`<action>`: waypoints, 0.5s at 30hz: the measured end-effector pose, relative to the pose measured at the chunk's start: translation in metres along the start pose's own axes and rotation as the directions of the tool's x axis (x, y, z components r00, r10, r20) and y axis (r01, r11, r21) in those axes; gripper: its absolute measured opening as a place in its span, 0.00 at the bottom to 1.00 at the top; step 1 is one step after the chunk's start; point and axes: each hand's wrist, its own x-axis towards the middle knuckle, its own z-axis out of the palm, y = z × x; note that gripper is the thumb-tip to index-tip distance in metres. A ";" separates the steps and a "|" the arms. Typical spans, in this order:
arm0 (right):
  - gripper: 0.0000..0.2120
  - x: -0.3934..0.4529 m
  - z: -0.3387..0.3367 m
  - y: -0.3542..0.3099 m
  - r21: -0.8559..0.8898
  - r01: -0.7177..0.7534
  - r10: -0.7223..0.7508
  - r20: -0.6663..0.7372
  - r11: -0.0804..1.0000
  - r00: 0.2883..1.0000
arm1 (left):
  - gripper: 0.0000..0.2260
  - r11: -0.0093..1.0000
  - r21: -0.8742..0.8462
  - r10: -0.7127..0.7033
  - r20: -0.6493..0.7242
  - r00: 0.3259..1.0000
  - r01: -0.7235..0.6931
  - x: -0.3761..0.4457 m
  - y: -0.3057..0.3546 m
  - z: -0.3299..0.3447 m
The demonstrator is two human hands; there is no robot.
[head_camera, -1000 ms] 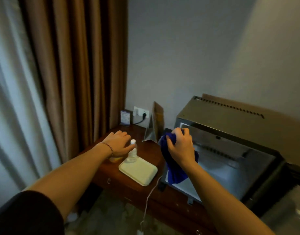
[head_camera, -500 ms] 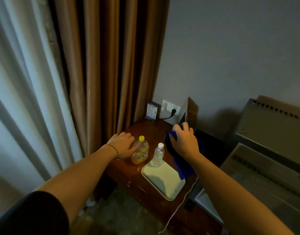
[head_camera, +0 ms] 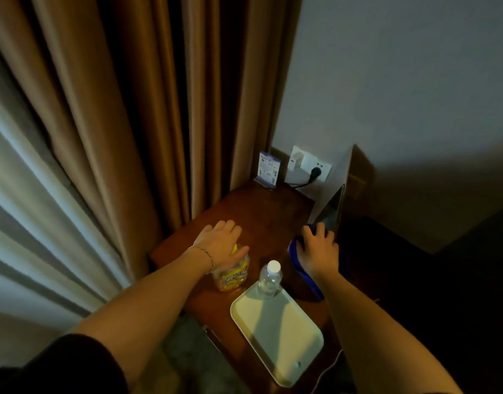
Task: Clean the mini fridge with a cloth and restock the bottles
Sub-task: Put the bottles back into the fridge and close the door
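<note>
A yellow drink bottle stands on the wooden side table. My left hand lies over its top, and the yellow cap shows between thumb and forefinger, so the hand grips its neck. A clear water bottle with a white cap stands upright on the far corner of a pale tray. My right hand holds a bunched blue cloth low at the table's right side, with fingers curled over it. The mini fridge is out of view.
Brown curtains and a white sheer curtain hang to the left. At the table's back stand a small card, a wall socket with a plug, and a folded stand-up sign. A white cable hangs off the front right.
The view has swung left and the fridge has left the frame. My left hand has moved from beside the yellow bottle onto its top. My right hand has carried the cloth from the fridge to the table.
</note>
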 end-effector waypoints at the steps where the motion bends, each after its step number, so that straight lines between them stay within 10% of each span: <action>1: 0.14 0.005 0.006 -0.001 0.004 -0.002 0.002 0.013 1.000 1.000 | 0.25 1.000 -0.008 0.001 0.006 1.000 -0.001 0.004 0.002 0.005; 15: 0.16 0.031 0.095 0.011 0.144 -0.084 0.037 0.298 0.986 0.954 | 0.17 0.999 -0.042 -0.021 -0.060 0.998 0.018 0.030 0.005 0.047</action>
